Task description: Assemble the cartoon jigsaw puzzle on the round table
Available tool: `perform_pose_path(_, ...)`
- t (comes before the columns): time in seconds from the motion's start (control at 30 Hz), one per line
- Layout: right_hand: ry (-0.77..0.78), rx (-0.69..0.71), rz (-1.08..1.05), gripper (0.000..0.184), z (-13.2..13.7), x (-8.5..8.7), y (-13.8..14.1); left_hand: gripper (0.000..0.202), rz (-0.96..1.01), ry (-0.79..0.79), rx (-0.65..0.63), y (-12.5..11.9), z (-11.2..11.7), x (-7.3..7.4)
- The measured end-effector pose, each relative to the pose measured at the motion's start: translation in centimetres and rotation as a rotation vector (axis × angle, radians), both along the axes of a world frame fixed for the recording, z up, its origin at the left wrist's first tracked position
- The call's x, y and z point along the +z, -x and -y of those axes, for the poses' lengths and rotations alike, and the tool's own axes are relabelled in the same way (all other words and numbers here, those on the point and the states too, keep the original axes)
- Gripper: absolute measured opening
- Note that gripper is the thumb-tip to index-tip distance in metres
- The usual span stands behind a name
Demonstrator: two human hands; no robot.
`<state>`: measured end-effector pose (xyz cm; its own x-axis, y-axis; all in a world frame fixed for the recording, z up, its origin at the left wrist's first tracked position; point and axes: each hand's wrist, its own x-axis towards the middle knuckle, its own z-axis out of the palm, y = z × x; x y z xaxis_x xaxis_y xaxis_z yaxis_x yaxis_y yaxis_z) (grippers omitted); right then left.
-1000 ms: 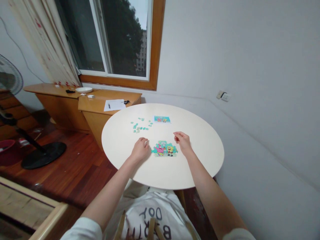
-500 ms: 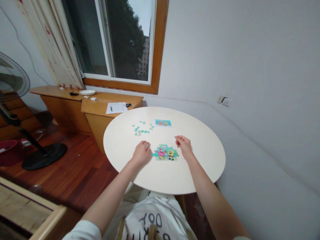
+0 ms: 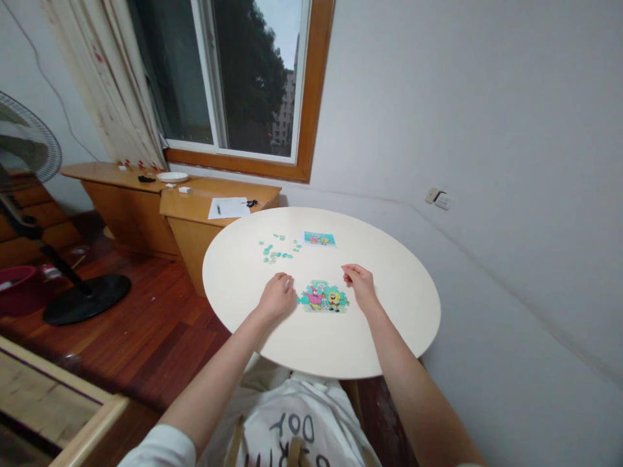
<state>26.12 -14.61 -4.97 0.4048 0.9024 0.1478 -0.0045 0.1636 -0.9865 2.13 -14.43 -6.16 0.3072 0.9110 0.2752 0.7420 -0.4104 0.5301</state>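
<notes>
A partly joined jigsaw puzzle [image 3: 323, 298] with pink and yellow cartoon figures lies on the white oval table [image 3: 311, 350]. Just left of it my left hand [image 3: 278, 293] rests with its fingers curled; what they may hold is hidden. On the puzzle's upper right, my right hand [image 3: 359, 281] has thumb and fingers pinched together, and anything between them is too small to make out. Loose puzzle pieces [image 3: 278, 255], mostly green, are scattered beyond my left hand. A small picture card [image 3: 319, 239] with similar figures lies farther back.
Behind the table stands a wooden cabinet [image 3: 185, 237] bearing a sheet of paper [image 3: 228, 207] and a white plate [image 3: 172, 176]. A standing fan [image 3: 58, 259] is on the left. A white wall [image 3: 487, 272] borders the right side.
The view has shifted very slightly. Both hands keep the same places beside the puzzle, and the pieces lie as before.
</notes>
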Motion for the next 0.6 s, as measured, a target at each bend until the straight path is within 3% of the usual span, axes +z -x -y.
perform_pose_path(0.6,0.020,-0.013,0.027,0.026,-0.14,-0.06,0.03,0.038,0.019,-0.010,0.002,0.10,-0.02,-0.20)
